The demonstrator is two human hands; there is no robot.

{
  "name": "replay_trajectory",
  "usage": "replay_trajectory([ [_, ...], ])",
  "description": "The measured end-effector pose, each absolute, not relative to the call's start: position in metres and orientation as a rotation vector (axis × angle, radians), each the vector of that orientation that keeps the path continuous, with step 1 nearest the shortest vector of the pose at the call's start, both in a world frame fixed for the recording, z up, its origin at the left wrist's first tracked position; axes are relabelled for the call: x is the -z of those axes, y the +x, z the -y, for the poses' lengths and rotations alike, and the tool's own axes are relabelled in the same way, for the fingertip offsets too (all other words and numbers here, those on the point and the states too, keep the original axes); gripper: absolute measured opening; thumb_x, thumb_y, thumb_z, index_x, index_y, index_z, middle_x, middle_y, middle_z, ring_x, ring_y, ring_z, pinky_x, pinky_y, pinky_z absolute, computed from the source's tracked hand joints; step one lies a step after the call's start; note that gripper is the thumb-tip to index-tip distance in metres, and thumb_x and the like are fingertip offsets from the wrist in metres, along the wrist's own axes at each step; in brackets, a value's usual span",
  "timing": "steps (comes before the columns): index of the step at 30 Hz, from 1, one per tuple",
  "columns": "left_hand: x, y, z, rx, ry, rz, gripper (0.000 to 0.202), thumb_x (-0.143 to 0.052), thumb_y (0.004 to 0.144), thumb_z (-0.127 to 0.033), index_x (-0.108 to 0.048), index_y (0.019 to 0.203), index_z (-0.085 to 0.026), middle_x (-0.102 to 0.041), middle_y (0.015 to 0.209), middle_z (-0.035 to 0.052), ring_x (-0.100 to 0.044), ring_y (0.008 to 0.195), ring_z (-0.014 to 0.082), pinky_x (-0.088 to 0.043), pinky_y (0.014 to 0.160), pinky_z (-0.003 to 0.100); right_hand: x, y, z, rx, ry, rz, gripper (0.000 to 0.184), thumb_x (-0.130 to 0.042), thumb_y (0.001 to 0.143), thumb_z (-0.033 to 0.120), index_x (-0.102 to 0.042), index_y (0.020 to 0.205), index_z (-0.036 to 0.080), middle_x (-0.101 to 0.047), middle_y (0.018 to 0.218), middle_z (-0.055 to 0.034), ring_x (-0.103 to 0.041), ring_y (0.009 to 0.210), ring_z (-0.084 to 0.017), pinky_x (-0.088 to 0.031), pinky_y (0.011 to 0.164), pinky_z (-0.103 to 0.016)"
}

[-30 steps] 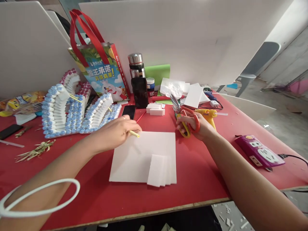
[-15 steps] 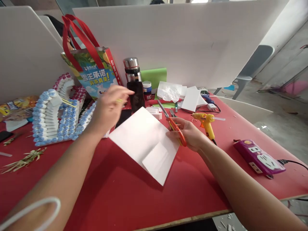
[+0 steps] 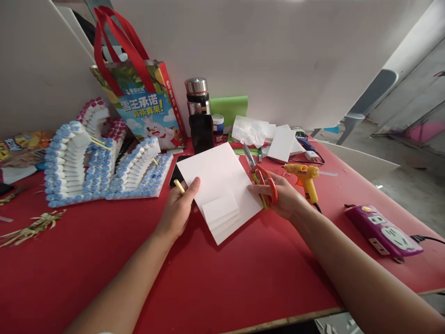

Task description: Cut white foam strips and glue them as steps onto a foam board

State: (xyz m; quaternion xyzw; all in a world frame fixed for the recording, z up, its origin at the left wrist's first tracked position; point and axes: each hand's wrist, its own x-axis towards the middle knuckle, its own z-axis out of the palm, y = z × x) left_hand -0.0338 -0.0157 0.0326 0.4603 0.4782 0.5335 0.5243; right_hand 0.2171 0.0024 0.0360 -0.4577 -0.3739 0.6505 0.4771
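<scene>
A white board (image 3: 217, 174) is held up over the red table, tilted, with smaller white rectangular pieces (image 3: 220, 211) stacked on its near corner. My left hand (image 3: 180, 207) pinches the board's left edge, thumb on top, and a short pale-yellow stick (image 3: 179, 186) pokes out of the same hand. At the right edge, my right hand (image 3: 280, 195) is closed around scissors (image 3: 269, 181) with orange-red handles. Their blades point away from me, and the thumb of that hand also presses on the board. A yellow strip shows beside the scissor handles; what it is I cannot tell.
Blue-and-white models (image 3: 137, 174) of rolled pieces stand left, before a gift bag (image 3: 149, 106). A thermos (image 3: 197, 95) and a dark phone (image 3: 201, 133) stand behind the board. Right lie a yellow glue gun (image 3: 306, 178) and a purple power strip (image 3: 384, 232) with its cord.
My left hand has come down from above the board's far left side and gripped its left edge. The board has turned and shifted slightly. The scissors have stayed in my right hand.
</scene>
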Motion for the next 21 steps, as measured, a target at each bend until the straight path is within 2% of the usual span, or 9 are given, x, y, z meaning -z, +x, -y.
replay_trajectory([
  [4, -0.034, -0.048, 0.009, -1.288, 1.010, -1.155, 0.039, -0.077, 0.082, -0.052, -0.072, 0.102, -0.019, -0.078, 0.091, 0.0053, -0.072, 0.075, 0.0227, -0.053, 0.061, 0.029, -0.036, 0.220, -0.001, -1.473, -1.257, 1.062, 0.045, -0.091, 0.064, 0.039, -0.066, 0.097, 0.022, -0.065, 0.066, 0.0026, -0.062, 0.058, -0.017, -0.049, 0.054, -0.029],
  [6, -0.038, -0.060, 0.005, -1.293, 0.956, -1.171, 0.035, -0.079, 0.079, -0.049, -0.073, 0.095, -0.019, -0.077, 0.086, 0.0051, -0.071, 0.071, 0.0221, -0.053, 0.058, 0.029, -0.038, 0.221, 0.000, -1.361, -1.430, 1.218, 0.045, -0.087, 0.068, 0.045, -0.066, 0.101, 0.023, -0.062, 0.058, 0.0027, -0.061, 0.050, -0.019, -0.045, 0.047, -0.030],
  [9, -0.046, -0.080, 0.000, -1.289, 0.937, -1.294, 0.033, -0.083, 0.073, -0.048, -0.071, 0.082, -0.019, -0.073, 0.069, 0.0028, -0.066, 0.057, 0.0182, -0.049, 0.050, 0.027, -0.044, 0.218, 0.005, -1.142, -1.742, 1.525, 0.037, -0.078, 0.076, 0.052, -0.066, 0.096, 0.024, -0.061, 0.056, 0.0006, -0.056, 0.043, -0.020, -0.037, 0.042, -0.030],
  [13, -0.055, -0.091, 0.001, -1.301, 0.875, -1.330, 0.035, -0.083, 0.072, -0.050, -0.070, 0.081, -0.018, -0.068, 0.060, 0.0007, -0.056, 0.043, 0.0121, -0.045, 0.043, 0.025, -0.050, 0.206, 0.017, -0.663, -2.014, 2.035, 0.023, -0.061, 0.087, 0.044, -0.066, 0.094, 0.022, -0.069, 0.074, -0.0075, -0.064, 0.061, -0.025, -0.034, 0.048, -0.031],
  [16, -0.054, -0.086, 0.002, -1.257, 0.802, -1.312, 0.035, -0.080, 0.073, -0.050, -0.069, 0.084, -0.018, -0.064, 0.055, -0.0005, -0.055, 0.039, 0.0129, -0.042, 0.039, 0.025, -0.051, 0.199, 0.026, -0.365, -2.178, 2.306, 0.023, -0.054, 0.089, 0.038, -0.063, 0.093, 0.018, -0.070, 0.079, -0.0131, -0.069, 0.070, -0.031, -0.030, 0.050, -0.032],
  [21, -0.042, -0.079, -0.003, -1.313, 0.692, -1.237, 0.030, -0.080, 0.066, -0.040, -0.064, 0.076, -0.016, -0.061, 0.053, -0.0012, -0.054, 0.040, 0.0134, -0.040, 0.038, 0.024, -0.053, 0.201, 0.025, -0.233, -2.345, 2.344, 0.027, -0.048, 0.093, 0.039, -0.061, 0.097, 0.015, -0.070, 0.082, -0.0139, -0.071, 0.076, -0.033, -0.030, 0.050, -0.032],
])
